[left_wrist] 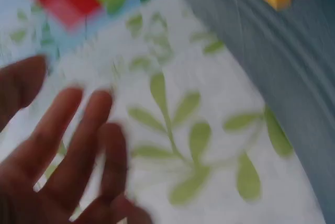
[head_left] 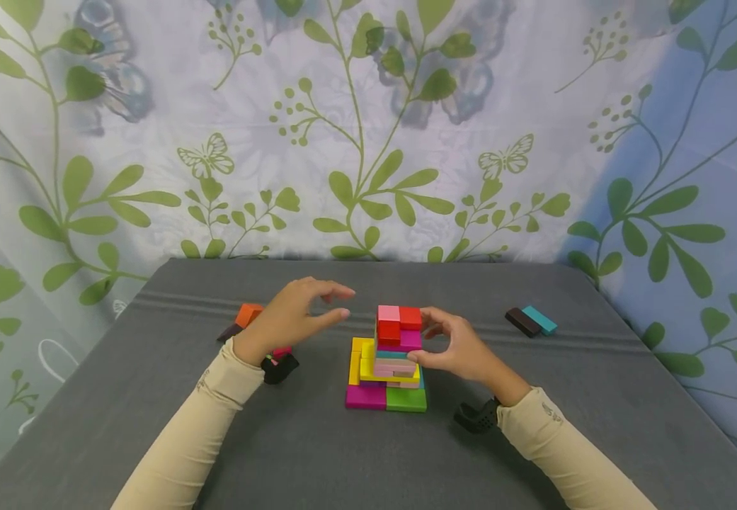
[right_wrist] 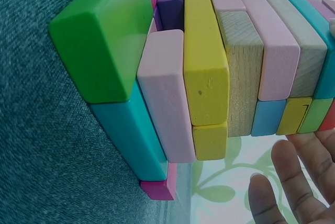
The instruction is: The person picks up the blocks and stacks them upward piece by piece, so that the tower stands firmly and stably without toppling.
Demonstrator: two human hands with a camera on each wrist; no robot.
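Observation:
A tower of coloured wooden blocks (head_left: 398, 340) stands upright on the table. Its base shows a magenta block (head_left: 366, 397) beside a green block (head_left: 406, 400), with yellow blocks (head_left: 357, 361) higher on the left. Pink and red blocks (head_left: 409, 316) form the top. My right hand (head_left: 460, 347) is at the tower's right side, thumb on the front near a teal layer, other fingers by the upper side and partly hidden behind it. In the right wrist view, its fingers (right_wrist: 293, 182) lie loosely extended beside the small block ends. My left hand (head_left: 294, 315) hovers left of the tower, fingers spread and holding nothing.
A dark brown block (head_left: 522, 321) and a teal block (head_left: 539, 320) lie at the right on the grey table (head_left: 317, 453). An orange block (head_left: 250, 314) and a dark block sit behind my left wrist. A leaf-print curtain (head_left: 368, 142) hangs behind the table.

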